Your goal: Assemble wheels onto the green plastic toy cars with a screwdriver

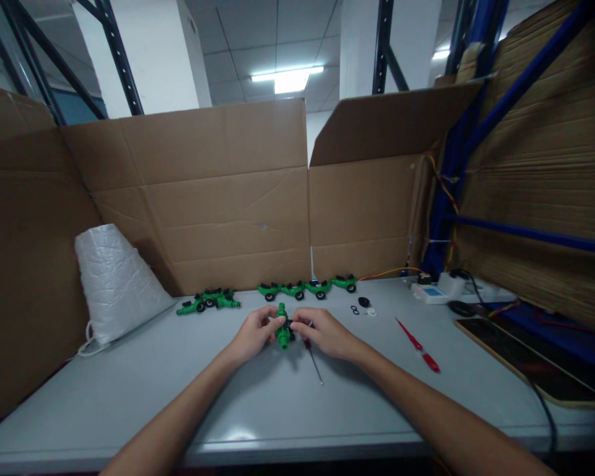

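I had two bare hands in view over the desk (248, 410), with one green toy (283, 340) near the middle, between them. The left hand (252, 334) pinched the toy from its left side, thumb against fingers; the right hand (328, 332) pinched a small dark part at its right side. One screwdriver (315, 364) slanted out from under the right hand, tip toward the near edge; I couldn't tell whether that hand held it. Farther right I saw one red tool (417, 344). Along the far side I counted four green vehicles (319, 289) in a row, plus a far-left cluster (217, 301) too overlapped to count. Right of the row lay two small black rings (354, 308), one black disc (363, 302) and one white piece (371, 312). One white wrapped bundle (121, 284) leaned at far left.
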`<state>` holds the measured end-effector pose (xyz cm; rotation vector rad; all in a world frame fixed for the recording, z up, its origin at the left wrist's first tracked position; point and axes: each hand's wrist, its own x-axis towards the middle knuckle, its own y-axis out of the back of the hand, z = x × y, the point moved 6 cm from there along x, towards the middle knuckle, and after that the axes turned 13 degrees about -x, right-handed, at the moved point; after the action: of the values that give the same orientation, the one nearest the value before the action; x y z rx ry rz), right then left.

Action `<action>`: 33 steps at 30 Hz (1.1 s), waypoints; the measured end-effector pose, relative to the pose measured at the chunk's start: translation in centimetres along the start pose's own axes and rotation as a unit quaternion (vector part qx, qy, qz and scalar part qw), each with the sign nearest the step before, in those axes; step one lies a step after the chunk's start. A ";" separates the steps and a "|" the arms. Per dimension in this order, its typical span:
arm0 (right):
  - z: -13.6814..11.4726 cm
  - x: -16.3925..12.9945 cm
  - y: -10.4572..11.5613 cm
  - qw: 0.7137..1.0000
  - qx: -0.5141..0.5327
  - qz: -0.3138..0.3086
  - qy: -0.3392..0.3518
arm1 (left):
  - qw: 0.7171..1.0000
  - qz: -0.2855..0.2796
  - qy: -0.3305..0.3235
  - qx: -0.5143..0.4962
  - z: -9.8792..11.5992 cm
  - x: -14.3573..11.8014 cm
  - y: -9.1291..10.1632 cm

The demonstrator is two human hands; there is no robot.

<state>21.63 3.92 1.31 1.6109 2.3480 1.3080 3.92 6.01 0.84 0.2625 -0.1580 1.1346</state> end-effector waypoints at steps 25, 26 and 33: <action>1.6 0.3 -0.4 0.993 0.102 0.017 -0.055 | 0.999 -0.003 0.003 -0.039 1.2 -0.2 -0.3; 1.5 0.3 -0.4 0.993 0.102 0.016 -0.055 | 0.999 -0.004 0.004 -0.041 1.2 -0.2 -0.3; 1.3 0.1 -0.6 0.994 0.093 0.005 -0.054 | 0.999 -0.015 -0.009 -0.045 1.1 -0.1 -0.4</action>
<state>21.62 4.73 0.14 1.6957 2.4620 0.9994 4.27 5.45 1.82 0.1953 -0.2201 1.0925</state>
